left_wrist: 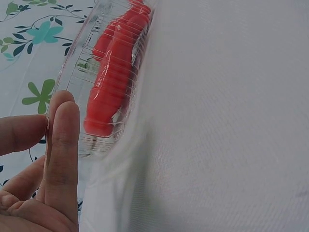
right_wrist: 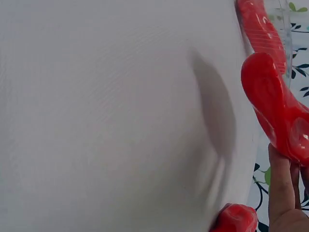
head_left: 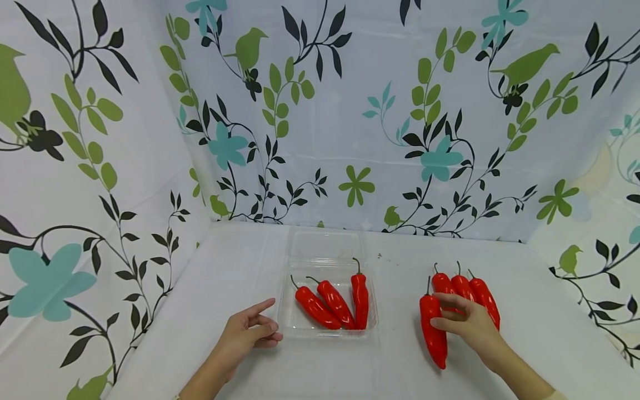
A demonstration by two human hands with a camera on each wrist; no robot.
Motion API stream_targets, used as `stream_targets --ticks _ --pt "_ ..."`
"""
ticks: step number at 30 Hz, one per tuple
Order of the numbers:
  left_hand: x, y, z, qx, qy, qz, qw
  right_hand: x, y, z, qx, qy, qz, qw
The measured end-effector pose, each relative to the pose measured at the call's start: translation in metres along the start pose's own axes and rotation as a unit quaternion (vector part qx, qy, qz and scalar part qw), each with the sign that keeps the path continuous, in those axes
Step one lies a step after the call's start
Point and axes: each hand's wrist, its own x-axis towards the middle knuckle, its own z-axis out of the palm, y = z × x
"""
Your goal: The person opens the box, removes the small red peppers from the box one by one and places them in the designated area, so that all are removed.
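Observation:
A clear plastic tray point(head_left: 327, 334) stands mid-table with three red peppers point(head_left: 336, 304) lying in it. My left hand point(head_left: 270, 322) rests just off the tray's front left corner with its fingers relaxed and holds nothing. In the left wrist view its fingers point(left_wrist: 65, 145) stand straight beside the tray wall point(left_wrist: 79, 96). To the right, my right hand point(head_left: 447, 314) grips a red pepper point(head_left: 434, 339), the leftmost of a small group. The right wrist view shows that pepper point(right_wrist: 270, 101) raised a little off the cloth, with its shadow under it.
Three more red peppers point(head_left: 482, 297) lie side by side behind my right hand. The tray's open lid point(head_left: 325, 244) lies flat behind it. White cloth point(head_left: 240, 266) covers the table, and patterned walls close in the left, back and right.

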Motion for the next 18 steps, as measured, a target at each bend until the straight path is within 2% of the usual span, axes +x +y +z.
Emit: stream_targets --ticks 9,18 --pt "-0.0003 0.0018 0.0003 0.003 0.003 -0.005 1.0 -0.0008 0.0084 -0.001 -0.106 0.031 -0.033 0.993" --pt "-0.0015 0.0028 0.0003 -0.002 0.0 0.0 1.0 -0.0003 0.0092 -0.0029 -0.173 0.042 -0.043 0.983"
